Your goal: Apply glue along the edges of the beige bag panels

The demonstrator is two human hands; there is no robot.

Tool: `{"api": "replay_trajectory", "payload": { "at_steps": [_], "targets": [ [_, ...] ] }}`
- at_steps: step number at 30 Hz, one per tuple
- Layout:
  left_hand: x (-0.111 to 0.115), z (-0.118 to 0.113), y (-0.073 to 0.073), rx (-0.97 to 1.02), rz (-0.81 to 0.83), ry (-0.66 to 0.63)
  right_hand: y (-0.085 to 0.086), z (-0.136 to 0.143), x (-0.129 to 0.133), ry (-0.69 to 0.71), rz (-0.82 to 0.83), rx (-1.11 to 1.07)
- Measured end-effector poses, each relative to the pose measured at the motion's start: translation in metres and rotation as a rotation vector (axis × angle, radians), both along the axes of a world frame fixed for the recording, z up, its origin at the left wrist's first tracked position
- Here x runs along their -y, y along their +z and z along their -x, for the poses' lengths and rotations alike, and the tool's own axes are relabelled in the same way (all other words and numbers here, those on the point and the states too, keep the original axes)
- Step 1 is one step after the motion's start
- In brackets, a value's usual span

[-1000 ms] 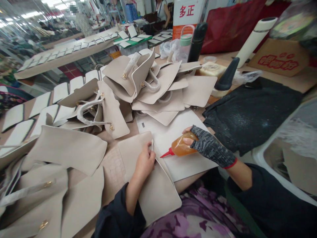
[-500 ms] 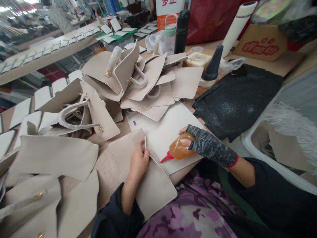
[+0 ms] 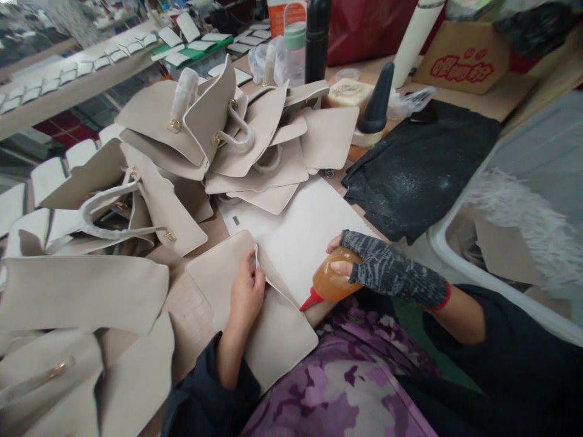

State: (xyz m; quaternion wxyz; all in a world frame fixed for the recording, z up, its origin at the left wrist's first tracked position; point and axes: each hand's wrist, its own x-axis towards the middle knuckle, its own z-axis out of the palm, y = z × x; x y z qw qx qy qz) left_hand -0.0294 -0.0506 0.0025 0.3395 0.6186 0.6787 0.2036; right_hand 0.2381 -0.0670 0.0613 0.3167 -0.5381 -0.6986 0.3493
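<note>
My left hand (image 3: 247, 289) is closed on the raised edge of a beige leather panel (image 3: 282, 340), which lies on the table in front of me. In a fingerless grey knit glove, my right hand (image 3: 364, 261) grips a squeeze bottle (image 3: 334, 276) of amber liquid, probably glue. The bottle is tilted, and its red nozzle (image 3: 312, 299) points down and left, close to the panel's right edge; whether it touches is hard to tell. Under and behind the panel lies a white sheet (image 3: 310, 224).
Beige bag pieces with wrapped handles (image 3: 241, 139) are heaped behind the sheet, and more panels (image 3: 86, 291) lie at left. A black cloth (image 3: 423, 164) is at right, beside a white bin (image 3: 441, 243). A black flask (image 3: 316, 42) and a cardboard box (image 3: 462, 57) stand at the back.
The bottle's nozzle has moved down toward the panel's right edge and points more steeply. My left hand keeps its hold on the panel. The whole view has shifted a little.
</note>
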Motion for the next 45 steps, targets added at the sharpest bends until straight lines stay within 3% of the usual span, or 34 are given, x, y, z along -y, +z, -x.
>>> {"api": "replay_trajectory", "payload": {
  "at_steps": [10,15,20,33,45],
  "targets": [
    [0.003,-0.001,0.001,-0.029,-0.029,-0.010,0.004,-0.005,0.000,0.031,0.096,0.005],
    [0.004,0.000,0.000,-0.024,-0.045,-0.012,0.000,-0.002,-0.010,0.023,0.000,0.031],
    [0.003,0.000,-0.001,-0.006,-0.042,-0.008,-0.015,0.006,-0.026,-0.032,-0.128,-0.038],
    [0.003,0.002,-0.006,0.020,-0.027,-0.013,-0.031,0.029,-0.058,-0.134,-0.224,-0.163],
    [0.002,0.001,-0.001,-0.018,-0.002,-0.016,-0.018,0.013,-0.038,-0.018,-0.122,-0.072]
  ]
}}
